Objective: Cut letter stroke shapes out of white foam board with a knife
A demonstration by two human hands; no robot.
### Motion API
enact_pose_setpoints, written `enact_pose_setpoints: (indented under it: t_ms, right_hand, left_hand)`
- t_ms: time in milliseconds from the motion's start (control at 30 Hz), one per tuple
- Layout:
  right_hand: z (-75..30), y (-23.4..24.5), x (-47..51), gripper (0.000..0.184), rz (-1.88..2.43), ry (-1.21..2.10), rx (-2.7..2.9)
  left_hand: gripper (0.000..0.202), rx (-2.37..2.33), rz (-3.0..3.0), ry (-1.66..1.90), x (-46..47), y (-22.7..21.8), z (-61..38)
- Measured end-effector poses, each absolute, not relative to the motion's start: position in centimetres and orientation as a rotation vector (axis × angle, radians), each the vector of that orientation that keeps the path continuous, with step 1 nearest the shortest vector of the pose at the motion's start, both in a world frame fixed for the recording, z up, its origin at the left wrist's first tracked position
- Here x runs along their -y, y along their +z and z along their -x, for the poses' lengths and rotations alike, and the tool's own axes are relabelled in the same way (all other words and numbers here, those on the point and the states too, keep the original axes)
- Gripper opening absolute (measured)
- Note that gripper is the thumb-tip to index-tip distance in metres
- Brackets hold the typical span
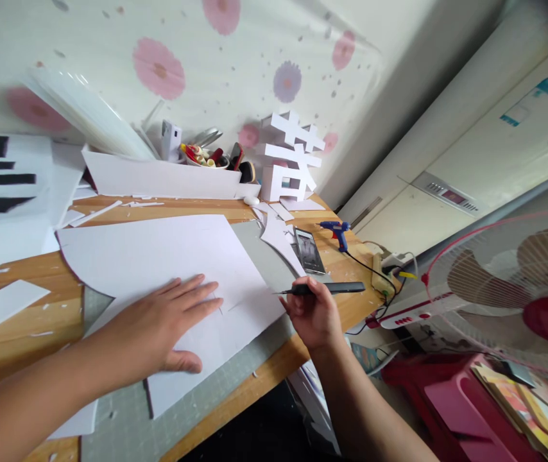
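Note:
A large white foam board (158,250) with a curved left edge lies on the grey-green cutting mat (115,423). My left hand (178,324) rests flat on the board, its fingers spread. My right hand (316,314) is closed around a black craft knife (346,287). The knife's thin blade points left, close to the board's right edge; I cannot tell whether the tip touches it. Short pencil-like lines mark the board between the two hands. Just beyond the right hand lie a curved white offcut (278,239) and a phone (308,250) with a lit screen.
A blue glue gun (337,232) stands at the table's right side, its cord running to a power strip (384,276). White cut-out characters (283,151) stand at the back beside a long white box (168,179). A fan (505,282) is at right. White scraps litter the wooden table (38,321).

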State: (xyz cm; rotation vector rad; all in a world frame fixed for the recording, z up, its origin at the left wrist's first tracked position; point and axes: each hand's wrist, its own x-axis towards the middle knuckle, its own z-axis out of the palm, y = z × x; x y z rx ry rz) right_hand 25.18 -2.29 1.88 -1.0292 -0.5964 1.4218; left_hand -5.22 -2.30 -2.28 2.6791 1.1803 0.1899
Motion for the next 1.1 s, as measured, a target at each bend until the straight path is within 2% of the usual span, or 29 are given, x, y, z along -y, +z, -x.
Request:
enact_pose_setpoints:
  t_ms: [233, 367, 867, 1100]
  right_hand:
    - [-24.8, 2.1, 2.0, 0.029, 1.110, 1.230, 0.820]
    - [-22.5, 2.0, 1.5, 0.025, 1.161, 1.299, 1.041]
    - [-20.3, 0.7, 0.7, 0.030, 1.276, 1.259, 1.338]
    - [-19.9, 1.7, 0.9, 0.029, 1.297, 1.200, 1.440]
  left_hand:
    - [0.092, -1.142, -2.694, 0.248, 2.5, -2.5, 5.2]
    - [0.088, -1.153, -2.704, 0.187, 2.7, -2.0, 4.8]
    - [0.092, -1.134, -2.725, 0.255, 2.8, -2.5, 4.3]
    - [0.091, -1.102, -2.714, 0.257, 2.8, -2.3, 4.3]
